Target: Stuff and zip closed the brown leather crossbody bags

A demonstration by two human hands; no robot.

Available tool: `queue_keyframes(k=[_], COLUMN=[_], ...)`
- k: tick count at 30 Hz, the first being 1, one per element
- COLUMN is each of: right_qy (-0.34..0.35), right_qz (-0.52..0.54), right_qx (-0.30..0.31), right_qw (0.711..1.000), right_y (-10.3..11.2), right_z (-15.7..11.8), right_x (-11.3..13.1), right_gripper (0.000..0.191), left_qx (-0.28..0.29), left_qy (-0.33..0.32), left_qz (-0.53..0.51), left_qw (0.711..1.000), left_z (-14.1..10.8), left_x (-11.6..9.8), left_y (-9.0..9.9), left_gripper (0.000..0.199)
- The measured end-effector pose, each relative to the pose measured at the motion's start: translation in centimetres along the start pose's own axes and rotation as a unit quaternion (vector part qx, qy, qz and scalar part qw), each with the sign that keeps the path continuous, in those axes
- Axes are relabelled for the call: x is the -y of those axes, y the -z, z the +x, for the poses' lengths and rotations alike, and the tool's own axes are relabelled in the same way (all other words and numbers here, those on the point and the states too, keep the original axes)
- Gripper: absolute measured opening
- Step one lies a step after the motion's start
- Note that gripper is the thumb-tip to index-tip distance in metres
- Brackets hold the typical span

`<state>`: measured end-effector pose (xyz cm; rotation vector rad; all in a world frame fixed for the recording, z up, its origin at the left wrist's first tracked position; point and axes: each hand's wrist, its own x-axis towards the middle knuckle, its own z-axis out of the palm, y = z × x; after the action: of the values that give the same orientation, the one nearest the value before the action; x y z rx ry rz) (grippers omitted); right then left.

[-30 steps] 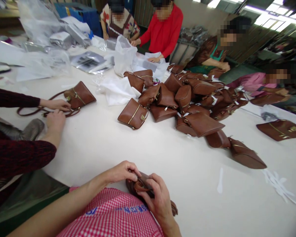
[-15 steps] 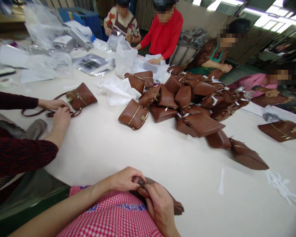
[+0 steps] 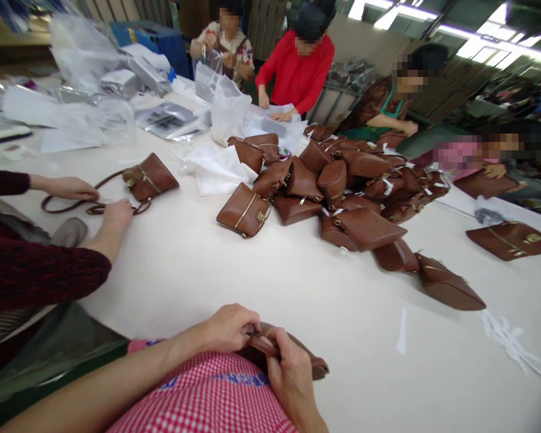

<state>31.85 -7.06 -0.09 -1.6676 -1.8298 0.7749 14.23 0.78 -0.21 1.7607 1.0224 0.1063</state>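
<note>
At the table's near edge, against the checked apron, lies a brown leather bag, partly covered by my hands. My left hand is closed, fingertips pinching one end of a brown strap over the bag. Just to its right, my right hand is closed on the same strap, thumb and fingers bent round it. The bag's near side is hidden behind the apron and my hands.
A pile of brown bags covers the table's middle and right. White strips lie at the right. A co-worker's hands touch another bag's strap at the left. Plastic bags and papers fill the back left; several people stand beyond.
My right hand has shifted slightly up and left, and more of the strap shows between my hands. The left co-worker's hands have moved apart.
</note>
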Motion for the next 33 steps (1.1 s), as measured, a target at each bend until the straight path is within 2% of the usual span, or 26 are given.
queue_keyframes(k=[5,8,10,12,14,17,19,22,27,33], right_qy=[-0.038,-0.064,-0.093,-0.116,-0.126,-0.141,-0.148,-0.147,-0.13,-0.137], right_qz=[0.057,0.103,0.115,0.117,0.122,0.137,0.142,0.145,0.143,0.137], right_qx=[0.05,0.063,0.058,0.058,0.061,0.064,0.065,0.064,0.07,0.08], right_qw=[0.996,0.991,0.987,0.985,0.983,0.978,0.977,0.976,0.979,0.978], right_y=[0.6,0.5,0.6,0.7,0.9,1.0,1.0,0.9,0.8,0.8], right_z=[0.2,0.6,0.8,0.8,0.8,0.7,0.7,0.8,0.9,1.2], right_x=[0.1,0.1,-0.1,-0.4,-0.7,-1.1,-1.2,-1.0,-0.9,-1.6], right_gripper=[0.012,0.013,0.012,0.011,0.011,0.013,0.013,0.012,0.011,0.013], left_qx=[-0.012,-0.018,-0.02,-0.009,0.03,0.086,0.074,0.03,0.023,-0.07], left_qy=[-0.033,-0.009,0.018,0.029,0.025,0.031,0.043,0.048,0.029,-0.012], left_qz=[-0.139,-0.206,-0.247,-0.276,-0.313,-0.405,-0.442,-0.441,-0.421,-0.374], left_qw=[0.99,0.978,0.969,0.961,0.949,0.91,0.893,0.896,0.906,0.925], left_z=[1.0,2.1,2.5,2.4,1.8,0.7,0.3,0.5,1.6,2.0], left_x=[0.9,0.8,0.8,1.3,2.1,3.5,4.2,4.7,3.8,2.3], left_y=[-1.5,-2.7,-3.1,-2.6,-1.7,-0.4,-0.2,-0.9,-2.6,-3.7], left_gripper=[0.011,0.025,0.027,0.023,0.028,0.041,0.037,0.025,0.021,0.013])
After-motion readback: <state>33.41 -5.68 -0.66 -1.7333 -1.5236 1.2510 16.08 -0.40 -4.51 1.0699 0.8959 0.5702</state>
